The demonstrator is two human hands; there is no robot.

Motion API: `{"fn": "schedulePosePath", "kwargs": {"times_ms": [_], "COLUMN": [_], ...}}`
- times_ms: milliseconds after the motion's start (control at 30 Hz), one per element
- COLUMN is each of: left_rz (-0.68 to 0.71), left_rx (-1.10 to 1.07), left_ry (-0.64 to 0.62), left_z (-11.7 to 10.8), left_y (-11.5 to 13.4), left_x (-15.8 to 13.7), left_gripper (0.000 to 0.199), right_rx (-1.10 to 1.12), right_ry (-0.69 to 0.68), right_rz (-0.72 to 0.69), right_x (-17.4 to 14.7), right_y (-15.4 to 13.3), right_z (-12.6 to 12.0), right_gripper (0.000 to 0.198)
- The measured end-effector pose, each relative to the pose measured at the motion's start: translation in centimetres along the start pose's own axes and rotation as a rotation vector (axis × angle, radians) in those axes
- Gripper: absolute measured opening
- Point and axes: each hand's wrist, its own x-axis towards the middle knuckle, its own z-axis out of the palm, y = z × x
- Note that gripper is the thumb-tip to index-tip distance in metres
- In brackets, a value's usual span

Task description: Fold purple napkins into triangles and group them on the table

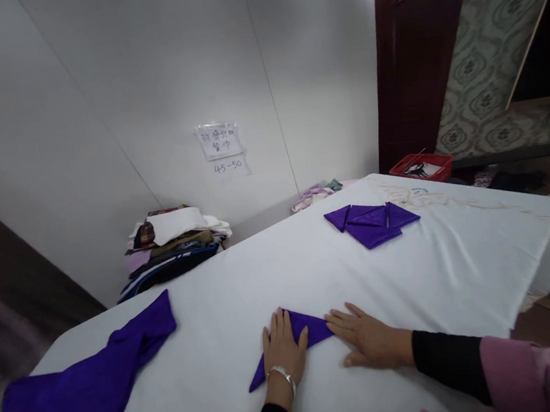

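Observation:
A purple cloth napkin (312, 326), folded into a triangle, lies on the white-covered table in front of me. My left hand (284, 346), with a silver bracelet at the wrist, rests flat across its left part, fingers stretched out. That hand hides some of the napkin's middle. At the napkin's right corner, my right hand (367, 337) lies with fingers spread and fingertips touching the tip. Farther back sit folded purple napkins (368, 222) with pointed corners. A larger, loosely laid purple cloth (83, 396) spreads over the table's left side.
Stacked folded clothes and cloths (175, 242) stand beyond the table's far left edge, by the wall. A paper sign (220, 141) hangs there. A red basket (442, 167) is at the far right, and pinkish cloth (312, 197) lies behind the white tablecloth (243, 281).

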Motion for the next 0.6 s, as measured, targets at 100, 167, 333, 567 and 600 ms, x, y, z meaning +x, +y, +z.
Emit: {"fn": "schedulePosePath", "kwargs": {"times_ms": [100, 167, 333, 567, 600], "left_rz": [0.003, 0.003, 0.01, 0.032, 0.031], "left_rx": [-0.011, -0.013, 0.007, 0.023, 0.017], "left_ry": [-0.01, -0.014, 0.01, 0.036, 0.035], "left_z": [-0.4, -0.5, -0.2, 0.5, 0.5], "left_y": [0.1, 0.2, 0.0, -0.2, -0.2], "left_x": [-0.1, -0.1, -0.1, 0.1, 0.1], "left_gripper": [0.067, 0.067, 0.065, 0.064, 0.065], "right_rx": [-0.039, -0.064, -0.056, 0.037, 0.033], "right_ry": [0.006, 0.044, 0.1, 0.001, -0.003], "right_rz": [0.065, 0.103, -0.05, -0.054, -0.049], "right_x": [-1.0, -0.6, 3.1, 4.8, 4.3], "right_y": [0.0, -0.7, -3.0, -2.3, -2.0], "right_z": [-0.9, -1.5, -1.4, 1.1, 1.1], "right_gripper": [0.076, 0.077, 0.081, 0.085, 0.084]}}
